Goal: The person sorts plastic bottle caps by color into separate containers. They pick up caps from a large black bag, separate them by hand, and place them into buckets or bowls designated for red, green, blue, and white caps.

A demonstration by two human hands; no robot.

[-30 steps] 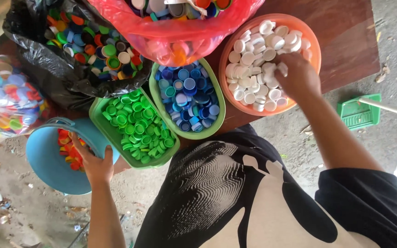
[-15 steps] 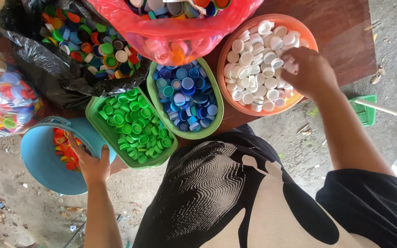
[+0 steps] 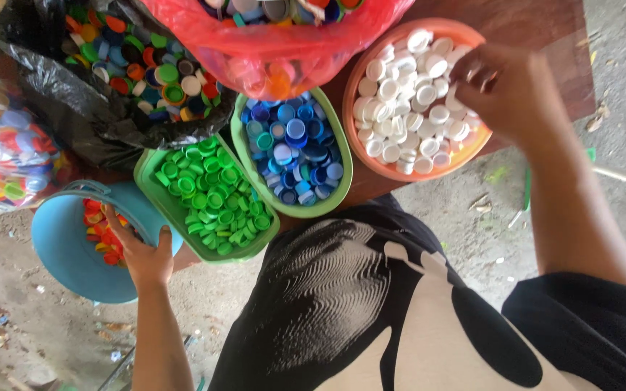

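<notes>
Head view: we see a dark brown wooden bench (image 3: 537, 29) carrying, from largest down, a black plastic bag (image 3: 67, 101) of mixed coloured bottle caps, a red translucent plastic bag (image 3: 284, 54) of more caps, a round orange plastic bowl (image 3: 360, 156) filled with white bottle caps (image 3: 407, 108), a rectangular green plastic tray (image 3: 148, 168) full of green bottle caps (image 3: 215, 195), and an oval green plastic dish (image 3: 342, 156) of blue bottle caps (image 3: 295, 148). Below the bench's near-left edge sits a round light-blue plastic bucket (image 3: 67, 250) with red bottle caps (image 3: 103, 232) inside. Our left hand (image 3: 143, 253) rests on the bucket's rim, fingers spread, grip apart, clamped on nothing. Our right hand (image 3: 505, 87) is over the orange bowl's far-right side, fingertips bunched among the white caps; whether the grip has closed on a cap we cannot tell.
</notes>
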